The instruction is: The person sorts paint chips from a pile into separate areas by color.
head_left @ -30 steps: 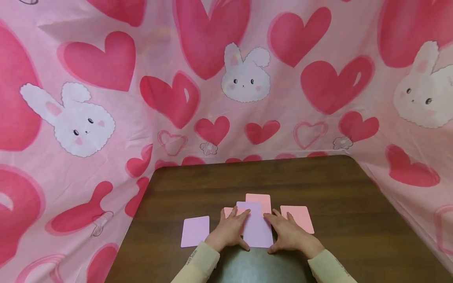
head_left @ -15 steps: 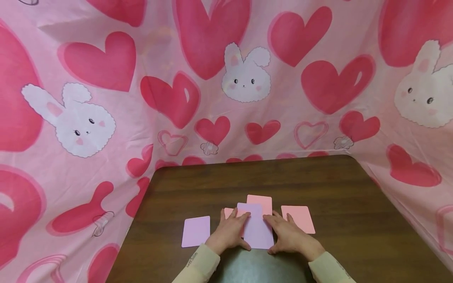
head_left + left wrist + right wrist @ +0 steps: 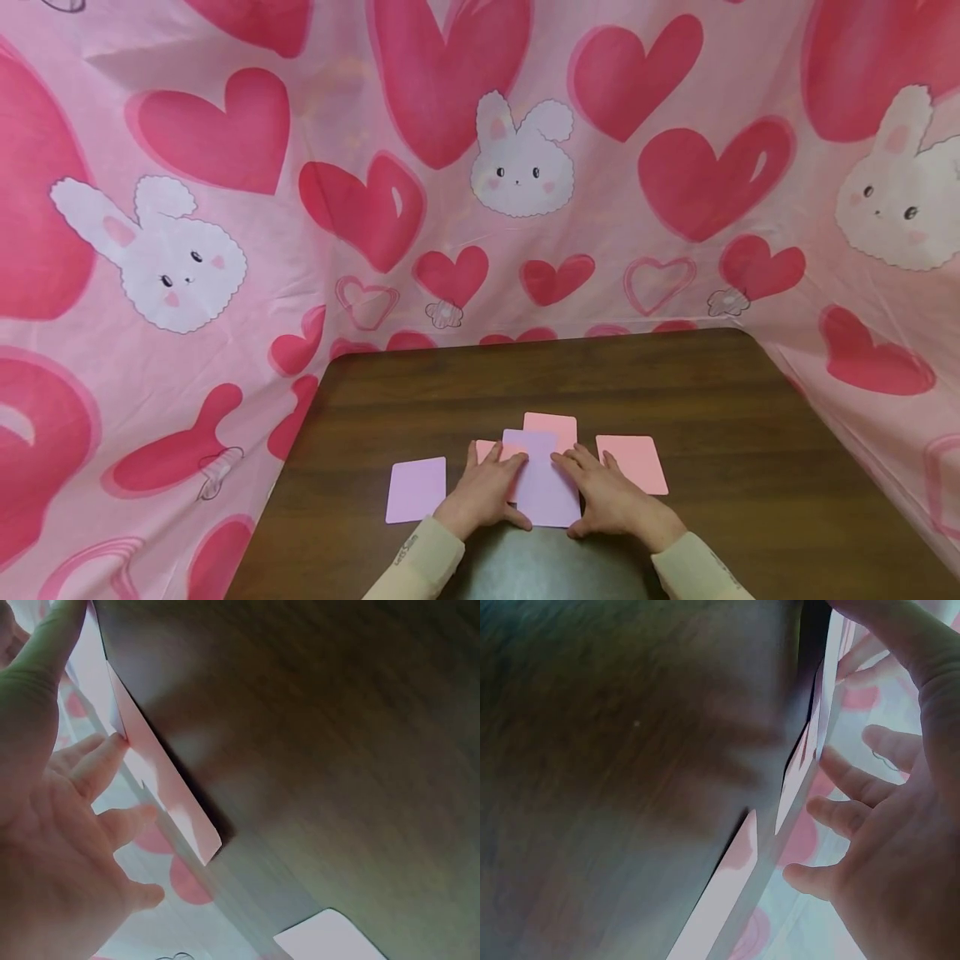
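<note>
A lilac card [image 3: 546, 496] lies in the middle, overlapping one pink card [image 3: 566, 428] behind it and another pink card [image 3: 512, 447] to its left. My left hand [image 3: 482, 492] has its spread fingers over the left pink card, fingertips and thumb at the lilac card's left side. Opposite, my right hand [image 3: 609, 493] touches the lilac card's right side, its thumb by the near corner. Both wrist views show fairly straight, spread fingers on the left hand [image 3: 52, 847] and right hand [image 3: 892, 832]. How firmly the card is held is not visible.
A second lilac card [image 3: 416, 490] lies apart on the left of the dark wooden table [image 3: 420, 383]. Another pink card [image 3: 637, 463] lies beyond the right fingers. A pink curtain [image 3: 450, 217] with hearts and rabbits hangs around the table's far side and flanks.
The right fingertips have slid slightly inward over the lilac card's right edge. The cards and left hand have stayed nearly still.
</note>
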The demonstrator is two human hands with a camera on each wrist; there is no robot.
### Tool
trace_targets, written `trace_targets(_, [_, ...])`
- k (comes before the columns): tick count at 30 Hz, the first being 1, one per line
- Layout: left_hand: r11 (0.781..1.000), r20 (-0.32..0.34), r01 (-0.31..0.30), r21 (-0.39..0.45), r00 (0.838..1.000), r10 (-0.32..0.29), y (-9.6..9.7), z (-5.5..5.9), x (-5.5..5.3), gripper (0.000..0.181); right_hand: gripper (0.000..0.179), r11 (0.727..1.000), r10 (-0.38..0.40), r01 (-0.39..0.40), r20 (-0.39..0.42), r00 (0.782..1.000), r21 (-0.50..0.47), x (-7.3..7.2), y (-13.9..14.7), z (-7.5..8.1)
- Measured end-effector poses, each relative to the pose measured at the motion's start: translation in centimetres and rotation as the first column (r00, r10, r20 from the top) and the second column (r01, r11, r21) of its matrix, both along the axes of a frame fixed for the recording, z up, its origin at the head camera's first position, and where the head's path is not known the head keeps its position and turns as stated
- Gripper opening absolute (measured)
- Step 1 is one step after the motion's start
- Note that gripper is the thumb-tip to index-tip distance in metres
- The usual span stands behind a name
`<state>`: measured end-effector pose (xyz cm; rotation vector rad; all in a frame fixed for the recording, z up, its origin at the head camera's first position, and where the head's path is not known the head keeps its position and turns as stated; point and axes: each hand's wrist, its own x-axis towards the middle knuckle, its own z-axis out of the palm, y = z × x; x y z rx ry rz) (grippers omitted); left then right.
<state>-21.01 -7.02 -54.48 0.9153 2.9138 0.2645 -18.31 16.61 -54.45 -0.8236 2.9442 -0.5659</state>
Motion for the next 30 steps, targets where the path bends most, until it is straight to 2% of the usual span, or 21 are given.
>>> trace_targets(3, [1.0, 0.001, 0.009, -0.008, 1.0, -0.009, -0.2, 0.0, 0.0, 0.101, 0.1, 1.0, 0.005, -0.006, -0.009, 1.0, -0.001, 0.0, -0.1, 0.1])
trace_targets(9, [1.0, 0.003, 0.015, -0.01, 1.0, -0.015, -0.6, 0.3, 0.0, 0.108, 0.099, 1.0, 0.005, -0.004, 0.033, 0.999, -0.025, 0.0, -0.2, 0.5])
trace_targets(15, [1.0, -0.048, -0.016, -0.018, 0.999, 0.015, -1.9, 2.0, 0.1, 0.113, 0.1, 0.999, 0.018, -0.017, 0.021, 1.0, -0.041, -0.7, -1.2, 1.6])
trace_targets(22, [0.995, -0.046, -0.093, 0.024, 0.994, 0.094, -6.4, 4.0, 0.1, 0.115, 0.099, 0.989, 0.099, -0.1, -0.017, 0.995, -0.113, -2.1, -4.7, 2.6])
trace_targets(27, [0.987, 0.008, -0.154, 0.052, 0.988, 0.154, -10.3, 4.7, 0.0, 0.113, 0.097, 0.982, 0.138, -0.142, -0.037, 0.99, -0.123, -3.3, -8.7, 2.0])
trace_targets(30, [0.979, 0.051, -0.196, 0.062, 0.98, 0.193, -12.6, 4.7, 0.0, 0.11, 0.097, 0.983, 0.154, -0.157, -0.04, 0.987, -0.098, -3.8, -11.2, 1.4])
